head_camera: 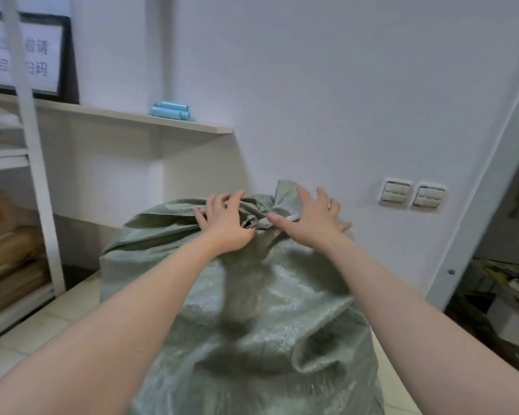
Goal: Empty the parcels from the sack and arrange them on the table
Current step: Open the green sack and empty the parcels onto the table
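One bulging green woven sack (252, 295) stands on the tiled floor (27, 339), its neck bunched and tied shut. Left hand (225, 223) and right hand (309, 220) rest on that gathered neck, fingers spread wide, gripping nothing.

Brightness: soft, even light is filling the room, turning the white wall (312, 70) pale blue-grey.
Shadows: the left forearm (162, 280) is casting a dim patch down the sack (282, 310).
Glare: the woven fabric is glinting faintly.
Blur: the framed sign (24, 55) is smearing at far left.
Distortion: the door frame (492, 175) is leaning at the right edge.
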`<state>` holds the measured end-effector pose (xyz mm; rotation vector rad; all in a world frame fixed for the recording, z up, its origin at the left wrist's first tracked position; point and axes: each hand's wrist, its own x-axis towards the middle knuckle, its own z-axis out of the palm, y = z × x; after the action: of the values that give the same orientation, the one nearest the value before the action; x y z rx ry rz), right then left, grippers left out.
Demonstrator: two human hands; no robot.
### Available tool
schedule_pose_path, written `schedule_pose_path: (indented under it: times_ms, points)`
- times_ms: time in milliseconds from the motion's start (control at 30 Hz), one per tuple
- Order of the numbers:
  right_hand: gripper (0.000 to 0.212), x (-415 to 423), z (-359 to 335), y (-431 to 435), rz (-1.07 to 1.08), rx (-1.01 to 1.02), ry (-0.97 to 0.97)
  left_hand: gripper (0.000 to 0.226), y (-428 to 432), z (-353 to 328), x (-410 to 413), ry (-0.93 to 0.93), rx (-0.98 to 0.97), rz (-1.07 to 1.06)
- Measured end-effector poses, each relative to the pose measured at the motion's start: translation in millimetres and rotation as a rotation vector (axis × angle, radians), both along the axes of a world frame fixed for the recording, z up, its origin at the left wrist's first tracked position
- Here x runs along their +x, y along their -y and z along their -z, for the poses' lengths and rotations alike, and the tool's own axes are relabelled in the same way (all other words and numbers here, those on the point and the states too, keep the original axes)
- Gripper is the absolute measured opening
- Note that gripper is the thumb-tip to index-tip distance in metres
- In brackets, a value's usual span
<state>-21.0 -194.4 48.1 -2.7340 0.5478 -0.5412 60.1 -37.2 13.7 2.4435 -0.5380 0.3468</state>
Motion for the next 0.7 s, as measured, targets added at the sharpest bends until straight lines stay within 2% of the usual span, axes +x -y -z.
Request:
schedule_pose_path:
  times_ms: [167, 267, 400, 533, 700]
  points:
    - [0.112, 36.7, 8.2, -49.0, -0.041, -0.21, -0.116, 0.102, -68.9, 6.3, 33.5, -0.052, 0.097, -0.062]
    - [0.12, 64.0, 11.3, -73.7, -0.039, -0.255, -0.179, 0.11, -109.5, 18.2, 64.9, -0.085, 0.141, -0.1]
    - [0.13, 104.0, 21.0, -95.3, -0.011, -0.146, -0.347, 0.13, -153.9, 35.6, 112.6, -0.173, 0.237, -0.119]
    - [0.129, 139.5, 53.1, -107.1, 0.111, -0.106, -0.521, 0.14, -174.3, 50.5, 160.3, -0.238, 0.332, -0.064]
    - [0.116, 161.8, 80.7, -94.9, 0.292, -0.003, -0.512, 0.149, -156.0, 67.7, 195.0, -0.278, 0.288, -0.016]
